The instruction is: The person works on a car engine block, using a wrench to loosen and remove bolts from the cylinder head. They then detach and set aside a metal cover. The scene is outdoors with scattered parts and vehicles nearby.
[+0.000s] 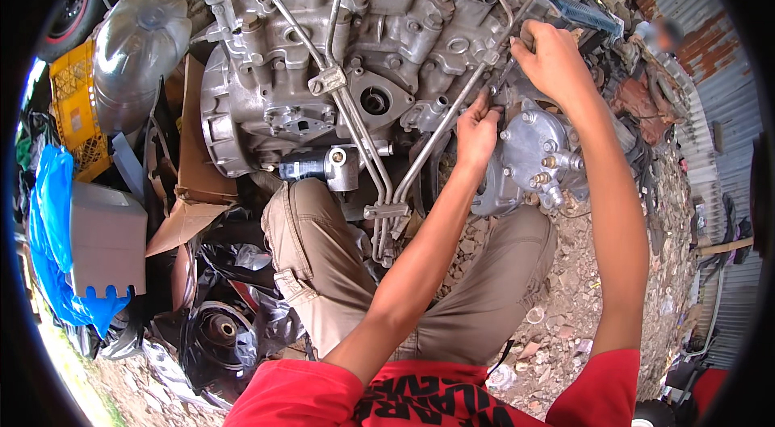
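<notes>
A large grey metal engine point(278, 132) fills the space in front of my knees. Bent steel pipes point(349, 116), joined by small clamp brackets, slant across its face. At the engine's right side, my left hand point(477, 136) is closed, fingertips pinched beside a steel pipe point(436, 135); what they grip is hidden. Higher and further right, my right hand point(554, 62) curls its fingers around a slim dark metal piece point(504, 72) that slants down toward the left fingertips. Just below both hands sits a round grey metal housing point(534, 143) with brass and steel fittings.
A dark cylindrical canister point(305, 166) sits under the engine. Leftward are a cardboard box point(198, 144), a large clear plastic bottle point(141, 52), a yellow crate point(77, 104) and a grey bin point(109, 237) with blue plastic. Rubble point(581, 290) covers the ground at right, before a corrugated metal wall point(726, 104).
</notes>
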Demonstrator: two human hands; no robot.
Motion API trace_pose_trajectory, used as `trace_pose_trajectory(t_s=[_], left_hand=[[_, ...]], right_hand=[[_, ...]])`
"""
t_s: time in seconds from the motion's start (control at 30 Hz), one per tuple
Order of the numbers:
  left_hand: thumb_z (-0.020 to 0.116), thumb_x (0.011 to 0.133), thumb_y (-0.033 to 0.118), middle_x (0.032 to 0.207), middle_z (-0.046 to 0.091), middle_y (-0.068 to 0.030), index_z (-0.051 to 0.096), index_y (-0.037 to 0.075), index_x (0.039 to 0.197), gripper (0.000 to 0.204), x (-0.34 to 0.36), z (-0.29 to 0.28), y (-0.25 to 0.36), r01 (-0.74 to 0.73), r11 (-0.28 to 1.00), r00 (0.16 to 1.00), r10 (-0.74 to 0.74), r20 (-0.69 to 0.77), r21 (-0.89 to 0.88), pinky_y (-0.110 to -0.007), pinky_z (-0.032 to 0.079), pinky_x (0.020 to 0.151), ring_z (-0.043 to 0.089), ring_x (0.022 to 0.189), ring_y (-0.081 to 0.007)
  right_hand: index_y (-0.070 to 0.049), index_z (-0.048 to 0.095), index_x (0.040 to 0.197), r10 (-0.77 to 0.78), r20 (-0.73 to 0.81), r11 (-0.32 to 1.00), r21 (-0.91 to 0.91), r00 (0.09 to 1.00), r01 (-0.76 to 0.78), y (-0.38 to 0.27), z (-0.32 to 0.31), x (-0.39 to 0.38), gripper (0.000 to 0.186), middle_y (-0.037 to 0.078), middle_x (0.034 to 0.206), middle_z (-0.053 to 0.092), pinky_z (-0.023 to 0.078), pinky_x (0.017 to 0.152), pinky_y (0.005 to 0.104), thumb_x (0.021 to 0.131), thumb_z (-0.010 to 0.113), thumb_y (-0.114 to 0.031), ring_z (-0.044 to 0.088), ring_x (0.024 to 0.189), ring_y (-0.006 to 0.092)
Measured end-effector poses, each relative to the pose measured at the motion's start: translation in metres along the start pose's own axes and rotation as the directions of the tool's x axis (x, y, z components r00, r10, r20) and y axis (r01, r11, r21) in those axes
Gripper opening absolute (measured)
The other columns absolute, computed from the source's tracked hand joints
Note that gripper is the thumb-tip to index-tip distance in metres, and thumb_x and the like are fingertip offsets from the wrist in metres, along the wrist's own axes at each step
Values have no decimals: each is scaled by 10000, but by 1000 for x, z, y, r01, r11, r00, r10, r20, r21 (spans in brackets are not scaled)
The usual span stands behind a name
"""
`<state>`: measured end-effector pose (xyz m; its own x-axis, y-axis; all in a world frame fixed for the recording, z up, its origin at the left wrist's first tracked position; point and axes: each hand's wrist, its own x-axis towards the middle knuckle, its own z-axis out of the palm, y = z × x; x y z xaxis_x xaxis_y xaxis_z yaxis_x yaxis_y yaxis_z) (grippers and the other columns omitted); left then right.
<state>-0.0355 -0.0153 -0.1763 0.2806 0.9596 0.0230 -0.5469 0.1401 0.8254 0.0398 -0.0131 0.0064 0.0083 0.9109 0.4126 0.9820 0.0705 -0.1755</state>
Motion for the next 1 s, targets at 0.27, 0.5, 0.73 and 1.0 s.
trace_pose_trajectory(t_s=[0.27,0.5,0.73,1.0], left_hand=[[470,839,20,1377,492,-155,306,-52,1441,629,2,-2,6,44,994,992,-55,113,100,-250,364,997,527,1143,-143],[470,841,57,1115,631,-159,240,107,1488,688,1,-18,-17,-177,900,970,91,226,398,-234,400,915,570,971,-143],[428,869,3,1193,585,-122,212,101,1509,683,-9,-17,5,-41,939,958,-61,281,343,-265,365,978,516,1074,-161],[427,830,-16,941,616,-51,222,94,1501,710,-3,-22,3,-99,935,959,-2,284,341,-221,419,790,509,817,-114]], right_hand=[[73,619,847,102,91,994,29,991,-105,22,5,18,316,283,807,640,501,746,469,817,670,-238,639,846,423],[59,629,928,-31,28,995,92,999,28,44,15,7,294,172,764,667,489,669,343,891,612,-233,640,700,208],[60,630,1036,-39,257,884,460,966,-87,50,10,-2,386,91,889,692,490,723,303,938,598,-312,601,758,140],[41,664,988,-39,272,982,188,961,-14,35,-16,-27,370,185,955,682,496,779,341,899,634,-317,666,866,268]])
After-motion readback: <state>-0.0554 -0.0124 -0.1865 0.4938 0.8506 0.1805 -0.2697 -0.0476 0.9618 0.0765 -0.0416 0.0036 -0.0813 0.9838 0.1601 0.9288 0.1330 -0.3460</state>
